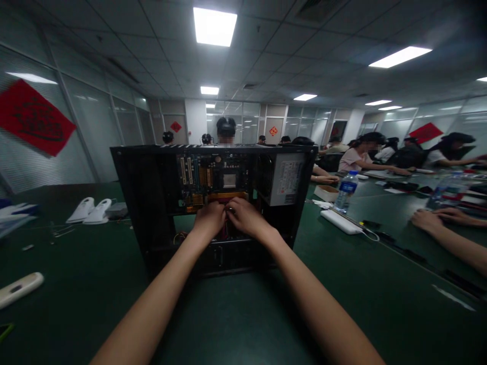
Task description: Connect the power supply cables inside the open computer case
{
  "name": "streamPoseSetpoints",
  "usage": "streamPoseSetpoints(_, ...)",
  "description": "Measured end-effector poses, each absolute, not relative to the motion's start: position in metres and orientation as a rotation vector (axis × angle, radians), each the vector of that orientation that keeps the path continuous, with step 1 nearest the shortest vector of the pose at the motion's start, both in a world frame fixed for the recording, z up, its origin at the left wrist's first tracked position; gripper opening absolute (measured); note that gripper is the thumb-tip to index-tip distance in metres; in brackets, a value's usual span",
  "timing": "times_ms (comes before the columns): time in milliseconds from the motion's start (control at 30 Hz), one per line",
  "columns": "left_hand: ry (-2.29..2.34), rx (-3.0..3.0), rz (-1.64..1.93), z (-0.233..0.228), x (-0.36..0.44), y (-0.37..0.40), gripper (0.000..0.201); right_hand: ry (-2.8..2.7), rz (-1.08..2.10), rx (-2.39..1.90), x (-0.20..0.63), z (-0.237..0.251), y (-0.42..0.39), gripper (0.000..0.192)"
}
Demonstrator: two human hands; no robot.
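Observation:
An open black computer case (pixel 133 213) stands on the green table in front of me. Inside it I see a motherboard (pixel 236 165) with a square processor socket (pixel 229 181), and a silver power supply (pixel 287 180) at the upper right. Both my hands reach into the case below the socket, close together. My left hand (pixel 210 219) has its fingers curled at the board's lower edge. My right hand (pixel 245 215) is beside it, fingers curled too. Reddish cables hang just under them. What the fingertips grip is hidden by the hands.
White slippers (pixel 93 210) and a grey box (pixel 117 211) lie left of the case. A beige handheld object (pixel 21 289) is nearer me. To the right are a water bottle (pixel 347 191), a white power strip (pixel 340 221) and another person's hands (pixel 437 219). More people sit beyond.

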State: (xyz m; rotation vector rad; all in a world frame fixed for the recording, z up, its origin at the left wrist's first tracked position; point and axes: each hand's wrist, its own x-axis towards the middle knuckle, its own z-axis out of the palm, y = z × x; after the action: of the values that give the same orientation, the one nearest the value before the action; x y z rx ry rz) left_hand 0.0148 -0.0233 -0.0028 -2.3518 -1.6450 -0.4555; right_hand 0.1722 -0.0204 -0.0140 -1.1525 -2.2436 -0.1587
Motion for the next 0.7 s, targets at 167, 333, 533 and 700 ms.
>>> streamPoseSetpoints(167,-1.654,-2.384,-0.587,-0.0051,0.0085,-0.0323,0.026,-2.209,-0.134,-0.943,0.166,-0.0122,-0.031,0.03)
streamPoseSetpoints(333,-1.722,-2.494,-0.514,-0.0087,0.0071,-0.03,0.027,-2.304,-0.067,-0.794,0.1659,-0.0095,-0.0302,0.041)
streamPoseSetpoints(533,-1.6,-2.645,-0.541,-0.0112,0.006,-0.0258,0.03,-2.404,-0.048,-0.792,0.1652,-0.0096,-0.0304,0.052)
streamPoseSetpoints(700,-1.54,-2.634,-0.535,-0.0104,0.0051,-0.0252,0.029,-2.349,-0.002,-0.802,0.1675,-0.0136,-0.0274,0.045)
